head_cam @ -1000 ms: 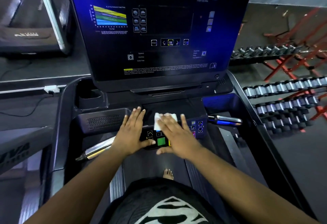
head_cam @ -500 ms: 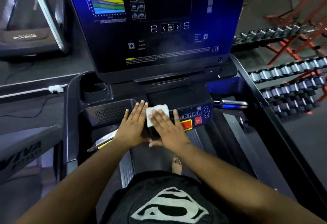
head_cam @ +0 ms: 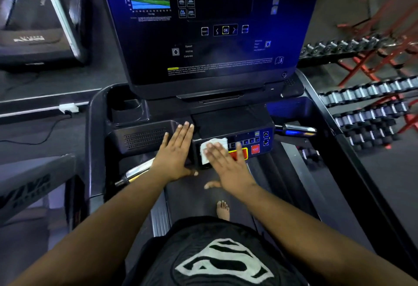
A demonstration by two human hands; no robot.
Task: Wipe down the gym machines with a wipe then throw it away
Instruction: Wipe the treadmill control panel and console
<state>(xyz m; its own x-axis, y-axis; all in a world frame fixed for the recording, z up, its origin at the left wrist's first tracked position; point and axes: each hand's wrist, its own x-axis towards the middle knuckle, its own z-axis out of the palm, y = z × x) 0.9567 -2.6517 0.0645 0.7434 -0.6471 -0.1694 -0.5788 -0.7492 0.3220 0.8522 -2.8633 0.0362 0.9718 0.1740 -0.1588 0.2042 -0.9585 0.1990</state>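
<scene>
Head view: right hand (head_cam: 228, 168) has its fingers (head_cam: 214, 152) laid out straight & close together, flat on the white wipe (head_cam: 214, 149), pressing it onto the left end of the treadmill's button panel (head_cam: 248, 144); thumb sticks out low toward the belt, nothing curled round the wipe, it's pinned by flat pressure only. Wipe is bunched, roughly half shows past the fingertips, rest is under the palm side. Just right of the fingers sits a red-and-yellow button (head_cam: 239, 153), partly covered, then a red stop button (head_cam: 255, 149) & the up/down arrow keys (head_cam: 265, 138), all uncovered. Left hand (head_cam: 175, 154) also flat, fingers straight & together, resting on the console edge where the perforated speaker grille (head_cam: 144, 137) meets the panel block, thumb hooked at the panel's lower left corner; looks like bracing, holds nothing. Hands are near each other but apart. Further out: silver handlebar grips left (head_cam: 133, 173) & right (head_cam: 296, 130), cup holder (head_cam: 127, 110), big dark display (head_cam: 212, 25) above, belt (head_cam: 203, 202) below w/ a bare foot on it; dumbbell racks (head_cam: 371, 109) off to the right. Step, my read: mid-wipe of the control panel, so task is early-to-middle; bin isn't in view. Next move prob calls for sliding the wipe rightward across the remaining keys w/ light even pressure, keeping fingers flat so the wipe doesn't slip out, & care not to press hard enough to trigger buttons; grips & trays then look like candidates
</scene>
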